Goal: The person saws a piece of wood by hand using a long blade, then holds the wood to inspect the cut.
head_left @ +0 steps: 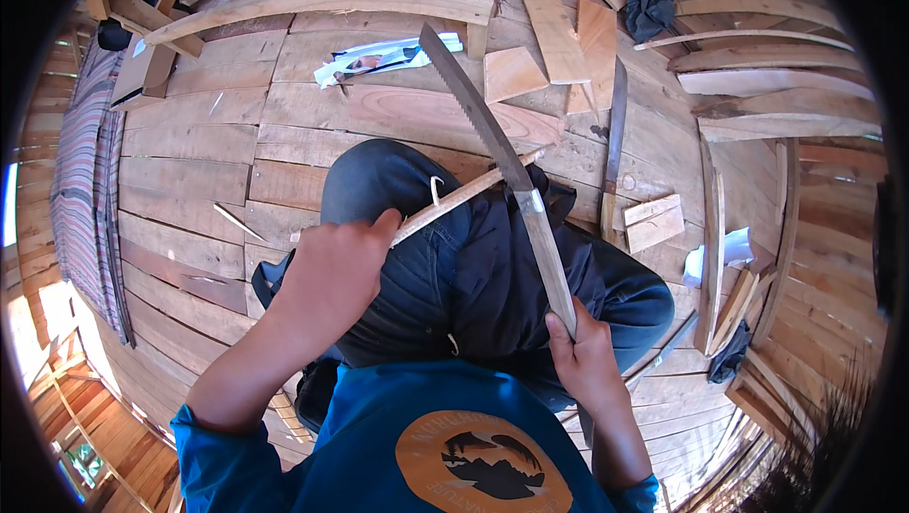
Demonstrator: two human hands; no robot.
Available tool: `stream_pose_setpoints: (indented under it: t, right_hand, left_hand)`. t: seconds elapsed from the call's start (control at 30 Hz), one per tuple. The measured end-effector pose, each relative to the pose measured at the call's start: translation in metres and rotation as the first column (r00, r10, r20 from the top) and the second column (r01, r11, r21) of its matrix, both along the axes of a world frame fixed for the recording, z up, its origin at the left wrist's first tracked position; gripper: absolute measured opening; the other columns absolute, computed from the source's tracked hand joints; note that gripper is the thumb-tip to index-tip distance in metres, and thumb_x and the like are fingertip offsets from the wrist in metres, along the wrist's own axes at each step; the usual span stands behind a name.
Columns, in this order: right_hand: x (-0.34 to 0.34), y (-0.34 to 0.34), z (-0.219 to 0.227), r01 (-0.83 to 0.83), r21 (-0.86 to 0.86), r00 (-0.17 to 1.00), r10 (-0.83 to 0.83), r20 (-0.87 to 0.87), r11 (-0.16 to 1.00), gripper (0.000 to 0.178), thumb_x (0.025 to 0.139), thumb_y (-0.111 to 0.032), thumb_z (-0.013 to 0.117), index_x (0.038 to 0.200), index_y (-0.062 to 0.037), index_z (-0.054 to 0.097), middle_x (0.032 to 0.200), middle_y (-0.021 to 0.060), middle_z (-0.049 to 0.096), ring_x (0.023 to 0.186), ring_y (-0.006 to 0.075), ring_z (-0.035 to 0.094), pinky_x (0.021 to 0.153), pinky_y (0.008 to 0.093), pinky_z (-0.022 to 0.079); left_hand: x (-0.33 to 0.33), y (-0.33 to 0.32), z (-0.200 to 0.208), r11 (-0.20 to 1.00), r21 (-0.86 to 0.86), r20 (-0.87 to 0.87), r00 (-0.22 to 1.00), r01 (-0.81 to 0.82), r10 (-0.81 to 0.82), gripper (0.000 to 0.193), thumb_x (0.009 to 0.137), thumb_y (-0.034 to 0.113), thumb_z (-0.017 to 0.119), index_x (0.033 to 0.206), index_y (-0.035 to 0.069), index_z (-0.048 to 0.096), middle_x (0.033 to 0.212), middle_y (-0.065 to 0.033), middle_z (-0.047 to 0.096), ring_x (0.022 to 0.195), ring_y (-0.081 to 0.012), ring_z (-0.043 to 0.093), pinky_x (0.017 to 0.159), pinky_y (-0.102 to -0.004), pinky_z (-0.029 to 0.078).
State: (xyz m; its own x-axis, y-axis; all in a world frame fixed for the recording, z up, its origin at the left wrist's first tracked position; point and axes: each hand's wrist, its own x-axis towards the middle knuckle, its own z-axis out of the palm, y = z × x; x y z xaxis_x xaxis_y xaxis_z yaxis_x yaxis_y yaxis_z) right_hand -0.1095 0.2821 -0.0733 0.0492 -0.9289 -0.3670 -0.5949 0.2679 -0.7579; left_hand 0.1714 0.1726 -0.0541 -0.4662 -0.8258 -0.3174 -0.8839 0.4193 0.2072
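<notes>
Blue shirt (327,451) cloth fills the space closest to the lens, above dark trousers (379,186) on bent legs. Over the lap, the left hand (333,265) grips a thin wooden stick (464,196) near one end, a pale curl of wood standing up from it. The right hand (582,354) is closed around the handle of a toothed blade (509,163), which crosses the stick near its far end; whether they touch is unclear. Dark cloth bunches beneath both.

On the plank floor (189,172), a second long blade (616,125) lies beyond the knee on the right, close to loose boards (554,35) and two small wood blocks (653,221). A white wrapper (388,59) lies ahead of the knees, short of a long beam (322,8). Striped fabric (90,172) borders the left side; stacked planks (786,87) crowd the right, near a crumpled black bag (650,4).
</notes>
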Motion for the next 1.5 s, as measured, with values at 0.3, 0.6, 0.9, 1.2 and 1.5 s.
stream_pose_setpoints:
  t: [0.3,0.6,0.9,1.2,1.5]
  right_hand:
    - [-0.032,0.05,0.064,0.1,0.296,0.994,-0.081,-0.075,0.95,0.019,0.099,-0.017,0.053,0.097,0.0017,0.056,0.053,0.0017,0.049,0.046,0.0074,0.047,0.045,0.0259,0.035]
    - [-0.022,0.01,0.044,0.004,0.178,0.997,0.009,-0.072,0.984,0.018,0.098,-0.015,0.056,0.103,0.0022,0.056,0.057,0.0144,0.053,0.049,0.0231,0.062,0.046,0.0323,0.04]
    - [-0.008,0.01,0.008,0.066,0.112,0.997,-0.069,0.019,0.991,0.017,0.1,-0.015,0.051,0.096,0.0009,0.055,0.055,0.0007,0.049,0.05,0.0056,0.049,0.046,0.0242,0.036]
    - [-0.022,0.054,0.026,0.129,0.172,0.991,-0.124,-0.039,0.977,0.019,0.1,-0.016,0.05,0.098,0.0017,0.056,0.056,0.0005,0.048,0.049,0.0049,0.046,0.045,0.0244,0.036]
    - [-0.001,-0.024,0.004,0.004,0.055,1.0,-0.003,-0.016,0.998,0.02,0.097,-0.017,0.058,0.101,0.0027,0.056,0.057,0.0175,0.051,0.05,0.0336,0.061,0.046,0.0334,0.04]
  left_hand:
    - [-0.001,0.01,-0.003,0.995,-0.099,0.013,1.0,0.015,-0.014,0.03,0.077,0.002,0.065,0.106,0.005,0.06,0.07,-0.0108,0.064,0.061,-0.0266,0.068,0.054,-0.0347,0.054]
    - [0.006,0.006,-0.009,0.998,-0.067,0.036,0.999,-0.009,0.011,0.033,0.079,0.005,0.066,0.111,0.004,0.06,0.07,-0.0125,0.064,0.062,-0.0286,0.067,0.058,-0.0371,0.053]
    - [0.0,0.003,-0.005,1.0,-0.008,-0.007,1.0,-0.025,0.025,0.034,0.081,0.008,0.068,0.114,0.003,0.06,0.071,-0.017,0.064,0.065,-0.0338,0.066,0.061,-0.0411,0.053]
    - [0.008,-0.011,-0.004,0.997,0.055,-0.114,0.992,-0.051,0.057,0.034,0.081,0.012,0.07,0.113,0.003,0.062,0.069,-0.0216,0.063,0.068,-0.0374,0.066,0.065,-0.0446,0.053]
    - [0.009,-0.012,-0.007,0.996,0.065,-0.078,0.995,-0.058,0.063,0.034,0.081,0.01,0.071,0.113,0.003,0.062,0.071,-0.0218,0.064,0.067,-0.0374,0.066,0.066,-0.0441,0.054]
